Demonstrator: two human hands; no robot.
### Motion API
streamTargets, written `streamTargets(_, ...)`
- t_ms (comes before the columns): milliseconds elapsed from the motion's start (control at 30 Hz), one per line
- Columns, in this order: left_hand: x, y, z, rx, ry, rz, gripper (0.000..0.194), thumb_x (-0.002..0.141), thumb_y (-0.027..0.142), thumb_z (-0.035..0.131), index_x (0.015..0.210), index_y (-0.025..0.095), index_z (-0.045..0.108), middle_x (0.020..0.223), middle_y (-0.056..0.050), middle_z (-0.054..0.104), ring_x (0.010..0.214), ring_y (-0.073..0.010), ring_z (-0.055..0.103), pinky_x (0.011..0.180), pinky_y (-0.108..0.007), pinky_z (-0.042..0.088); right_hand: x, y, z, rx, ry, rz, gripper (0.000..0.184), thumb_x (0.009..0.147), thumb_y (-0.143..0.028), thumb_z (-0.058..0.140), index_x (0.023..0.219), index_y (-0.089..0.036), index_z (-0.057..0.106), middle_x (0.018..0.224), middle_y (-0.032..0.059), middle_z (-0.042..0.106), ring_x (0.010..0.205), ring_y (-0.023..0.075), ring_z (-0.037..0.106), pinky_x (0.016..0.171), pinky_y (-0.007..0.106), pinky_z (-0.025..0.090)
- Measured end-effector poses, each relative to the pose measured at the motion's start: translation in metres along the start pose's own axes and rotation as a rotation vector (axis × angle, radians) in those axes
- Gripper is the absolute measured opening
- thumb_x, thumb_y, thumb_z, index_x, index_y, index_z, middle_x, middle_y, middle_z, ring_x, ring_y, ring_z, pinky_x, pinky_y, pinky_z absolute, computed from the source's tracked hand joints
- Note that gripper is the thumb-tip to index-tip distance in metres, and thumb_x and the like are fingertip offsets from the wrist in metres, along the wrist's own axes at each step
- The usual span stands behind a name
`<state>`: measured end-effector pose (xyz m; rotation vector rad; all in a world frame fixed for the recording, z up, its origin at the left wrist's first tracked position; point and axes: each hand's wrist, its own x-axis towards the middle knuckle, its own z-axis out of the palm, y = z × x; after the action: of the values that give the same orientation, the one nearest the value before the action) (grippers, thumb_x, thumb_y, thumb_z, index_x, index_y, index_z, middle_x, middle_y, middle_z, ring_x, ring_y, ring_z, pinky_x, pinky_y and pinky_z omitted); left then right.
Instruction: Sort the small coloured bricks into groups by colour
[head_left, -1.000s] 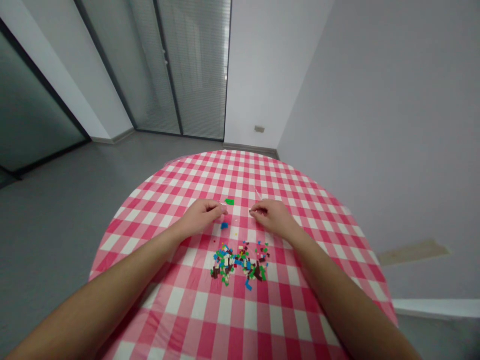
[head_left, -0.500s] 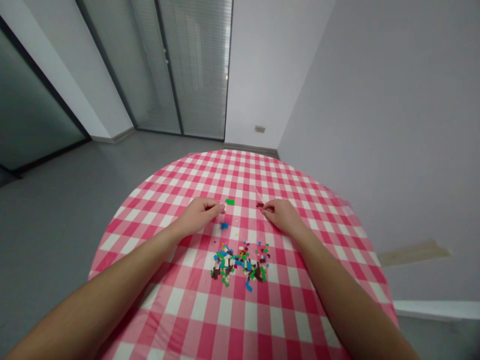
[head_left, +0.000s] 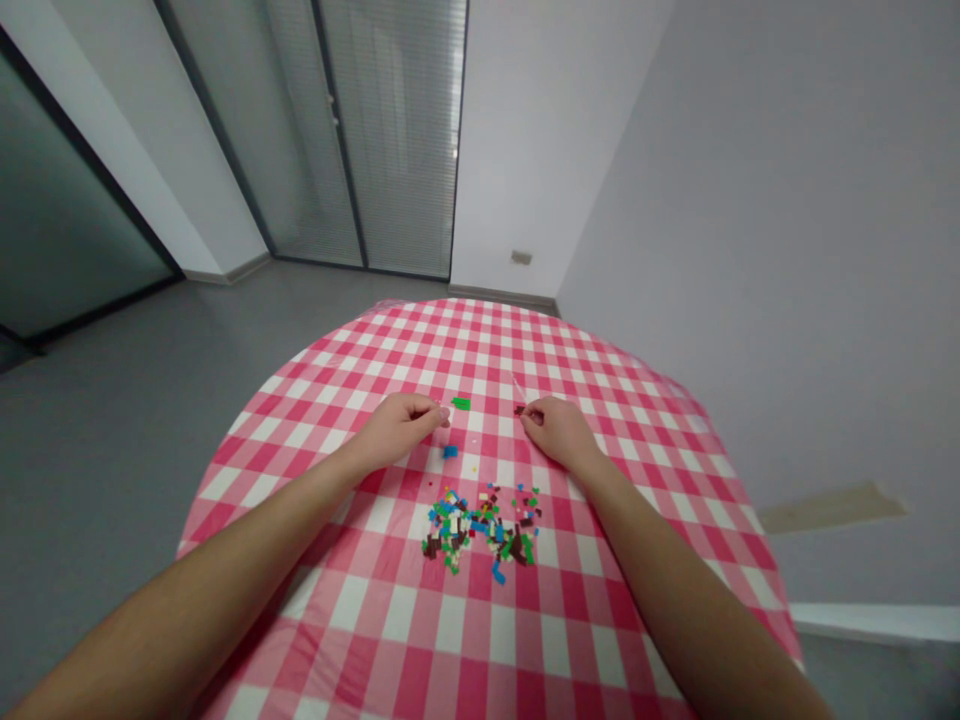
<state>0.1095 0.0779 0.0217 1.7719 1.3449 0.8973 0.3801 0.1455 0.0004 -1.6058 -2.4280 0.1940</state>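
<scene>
Right hand (head_left: 559, 430), bare: fingers drawn together; grip on anything, cannot tell. At their tips, on the left-hand side: one small dark-brown plastic piece (head_left: 519, 410), partly covered, long axis unreadable; this hand is nearer.
Left hand (head_left: 403, 430), bare: fingers bunched, contents cannot tell. Just beyond, to the right: one flat green plastic piece (head_left: 461, 404), lying crosswise.
Nearer the body: one blue plastic piece (head_left: 450, 452); mixed multicoloured bricks (head_left: 478, 526), on worktop (head_left: 480, 640).

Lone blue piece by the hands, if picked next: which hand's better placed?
Probably left: the left hand is close to the blue piece, while the right hand is farther across, fingertips at a dark piece. Can't tell if left grip is empty.
</scene>
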Motion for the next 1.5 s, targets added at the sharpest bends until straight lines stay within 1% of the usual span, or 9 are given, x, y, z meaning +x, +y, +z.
streamTargets(133,0.0003,-0.0015,-0.0003,0.013,0.001,-0.008,0.04,0.088,0.043,0.051,0.064,0.015,0.064,0.073,-0.006,0.07,0.071,-0.0157,0.061,0.068,-0.029,0.045,0.0007,-0.0012,0.0007,-0.001,0.008,0.011,0.021,0.088,-0.022,0.054,0.08,-0.016,0.073,0.087,0.0101,0.073,0.077,0.0206,0.063,0.066,0.028,0.041)
streamTargets(467,0.0007,-0.0042,-0.0004,0.032,0.011,0.004,0.039,0.087,0.045,0.051,0.065,0.015,0.064,0.071,-0.006,0.067,0.069,-0.0153,0.06,0.066,-0.029,0.043,0.0018,0.0,0.0025,0.011,0.02,0.022,0.021,0.088,-0.024,0.054,0.083,-0.015,0.073,0.087,0.0098,0.073,0.076,0.021,0.063,0.065,0.029,0.041)
streamTargets(767,-0.0001,-0.0007,0.0,0.014,0.016,-0.009,0.039,0.085,0.045,0.051,0.065,0.014,0.065,0.072,-0.006,0.069,0.07,-0.0158,0.061,0.068,-0.029,0.045,0.0022,0.0017,0.0053,-0.016,0.037,0.028,0.021,0.089,-0.024,0.056,0.084,-0.015,0.074,0.088,0.0091,0.073,0.078,0.0205,0.064,0.066,0.029,0.041)
streamTargets(833,-0.0001,-0.0004,0.0,0.008,0.025,-0.011,0.037,0.085,0.044,0.052,0.065,0.015,0.065,0.073,-0.007,0.069,0.071,-0.0163,0.061,0.068,-0.029,0.045,0.002,0.0024,0.006,-0.005,0.054,0.015,0.019,0.089,-0.023,0.058,0.088,-0.015,0.075,0.09,0.0082,0.073,0.08,0.0201,0.064,0.067,0.028,0.042)
streamTargets(967,0.0,0.0007,-0.0005,0.008,0.049,-0.023,0.035,0.084,0.043,0.053,0.067,0.015,0.067,0.075,-0.006,0.071,0.073,-0.0167,0.063,0.069,-0.028,0.045,0.0013,0.002,0.0059,0.014,0.075,-0.066,0.019,0.091,-0.024,0.059,0.096,-0.017,0.076,0.095,0.0067,0.074,0.084,0.0198,0.064,0.07,0.028,0.044)
streamTargets(1067,0.0,0.0023,-0.0008,0.011,0.048,-0.034,0.035,0.084,0.042,0.052,0.066,0.016,0.067,0.074,-0.006,0.07,0.073,-0.0162,0.063,0.069,-0.028,0.045,0.001,0.0002,0.0051,-0.021,0.06,-0.092,0.021,0.094,-0.026,0.058,0.095,-0.018,0.077,0.092,0.0069,0.073,0.083,0.0202,0.063,0.068,0.029,0.043)
streamTargets(1200,0.0,0.0026,-0.0012,0.012,0.045,-0.025,0.035,0.084,0.042,0.052,0.066,0.015,0.066,0.074,-0.006,0.07,0.072,-0.016,0.063,0.068,-0.027,0.045,0.0013,-0.0013,0.0039,-0.043,0.045,-0.099,0.021,0.094,-0.024,0.057,0.093,-0.017,0.077,0.09,0.007,0.072,0.081,0.0199,0.063,0.066,0.028,0.042)
streamTargets(1500,-0.0002,-0.0008,-0.0005,0.028,0.035,-0.016,0.036,0.085,0.042,0.052,0.066,0.015,0.066,0.072,-0.004,0.069,0.07,-0.0144,0.061,0.067,-0.026,0.043,0.0019,-0.001,0.0039,-0.016,0.048,-0.089,0.019,0.09,-0.018,0.057,0.089,-0.018,0.076,0.094,0.0067,0.073,0.084,0.0199,0.064,0.07,0.028,0.044)
